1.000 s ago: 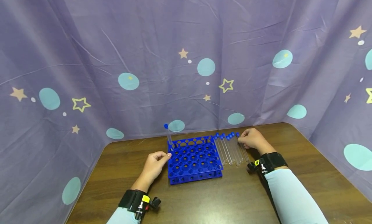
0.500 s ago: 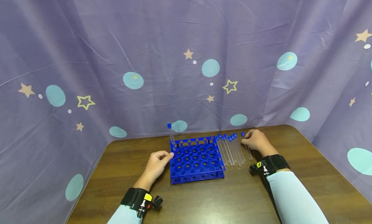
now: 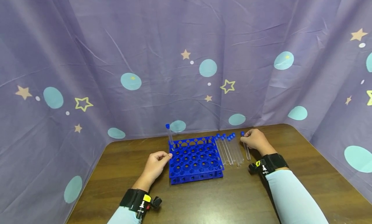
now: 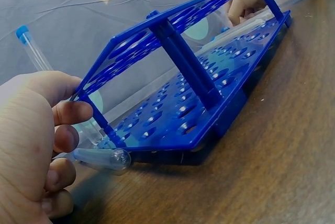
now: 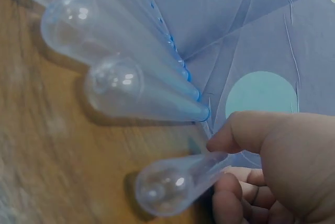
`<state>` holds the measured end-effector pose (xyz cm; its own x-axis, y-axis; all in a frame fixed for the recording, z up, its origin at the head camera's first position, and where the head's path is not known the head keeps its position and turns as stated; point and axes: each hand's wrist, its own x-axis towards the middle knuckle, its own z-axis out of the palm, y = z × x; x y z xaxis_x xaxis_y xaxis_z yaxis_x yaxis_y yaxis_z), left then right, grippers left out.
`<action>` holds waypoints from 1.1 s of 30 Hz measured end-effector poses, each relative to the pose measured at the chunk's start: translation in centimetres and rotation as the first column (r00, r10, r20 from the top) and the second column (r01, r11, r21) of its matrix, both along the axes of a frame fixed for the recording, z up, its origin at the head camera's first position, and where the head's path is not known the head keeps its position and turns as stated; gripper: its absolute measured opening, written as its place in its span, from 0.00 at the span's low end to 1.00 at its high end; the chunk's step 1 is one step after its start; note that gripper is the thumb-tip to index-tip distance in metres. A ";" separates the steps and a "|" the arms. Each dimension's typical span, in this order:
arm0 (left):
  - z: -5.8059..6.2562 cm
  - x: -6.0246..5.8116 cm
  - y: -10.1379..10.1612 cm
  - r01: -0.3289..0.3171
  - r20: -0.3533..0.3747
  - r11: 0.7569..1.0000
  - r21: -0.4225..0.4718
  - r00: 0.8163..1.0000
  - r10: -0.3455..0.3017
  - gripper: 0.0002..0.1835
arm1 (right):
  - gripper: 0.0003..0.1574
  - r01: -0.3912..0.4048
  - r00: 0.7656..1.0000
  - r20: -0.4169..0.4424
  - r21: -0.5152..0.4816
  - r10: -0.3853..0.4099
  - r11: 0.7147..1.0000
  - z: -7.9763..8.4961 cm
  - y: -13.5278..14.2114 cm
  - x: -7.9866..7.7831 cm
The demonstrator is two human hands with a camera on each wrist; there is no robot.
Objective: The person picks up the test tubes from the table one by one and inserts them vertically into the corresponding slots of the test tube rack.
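Note:
The thumb and index finger of my left hand (image 3: 156,165) pinch the left edge of the blue test tube rack (image 3: 196,157). A capped test tube (image 3: 170,137) stands slightly tilted in the rack's far left corner. In the left wrist view, the rounded end of another clear tube (image 4: 107,158) shows beside the fingers; its other end is hidden. My right hand (image 3: 256,140) pinches a blue-capped test tube (image 3: 247,151) near its cap, right of the group. Its rounded bottom (image 5: 165,187) points toward the right wrist camera.
Several blue-capped test tubes (image 3: 229,151) lie side by side between the rack and my right hand. The brown wooden table (image 3: 200,203) meets a purple patterned curtain (image 3: 162,82) at the back and sides.
My right hand has drawn one test tube rightward, away from the others, leaving a gap. My left hand stays at the rack's edge. The head view has shifted slightly.

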<state>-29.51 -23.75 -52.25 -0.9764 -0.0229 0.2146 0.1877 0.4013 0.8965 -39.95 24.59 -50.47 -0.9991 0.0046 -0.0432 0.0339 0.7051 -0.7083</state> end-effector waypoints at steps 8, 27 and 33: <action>0.0 0.0 0.0 0.003 -0.010 1.000 0.017 1.000 -0.003 0.13 | 0.19 0.005 1.000 0.004 -0.097 -0.005 0.995 1.1 0.0 -0.2; -0.1 0.2 0.0 0.002 0.013 1.000 0.015 1.000 -0.002 0.11 | 0.25 -0.054 0.976 -0.218 -0.118 0.027 0.992 8.8 -5.6 2.1; 0.1 0.1 -0.1 0.007 -0.002 1.000 0.007 1.000 -0.007 0.12 | 0.25 -0.087 0.963 -0.266 -0.132 0.050 0.987 10.5 -8.0 2.4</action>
<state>-29.37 -23.83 -52.20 -0.9762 -0.0175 0.2162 0.1920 0.3939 0.8989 -37.54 16.60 -40.02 -0.9732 -0.0515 0.2241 -0.2104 0.5918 -0.7782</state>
